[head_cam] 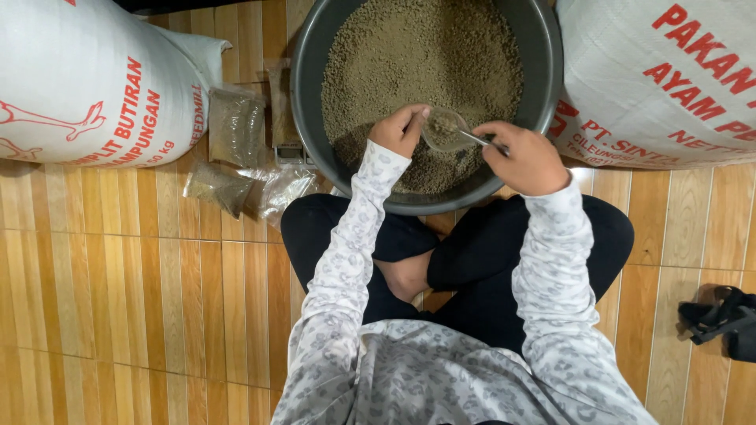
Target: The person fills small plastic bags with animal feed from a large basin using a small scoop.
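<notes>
A large grey basin (309,94) full of brown feed pellets (417,55) stands on the wooden floor in front of my crossed legs. My left hand (400,130) holds a small clear plastic bag (442,131) open over the basin's near side, with some pellets inside it. My right hand (524,160) grips the handle of a small metal scoop (472,139) whose tip is at the bag's mouth.
Several filled clear bags of pellets (236,126) lie on the floor left of the basin, beside a small scale (289,153). Big white feed sacks stand at the left (87,79) and right (661,79). A black object (720,319) lies at the right edge.
</notes>
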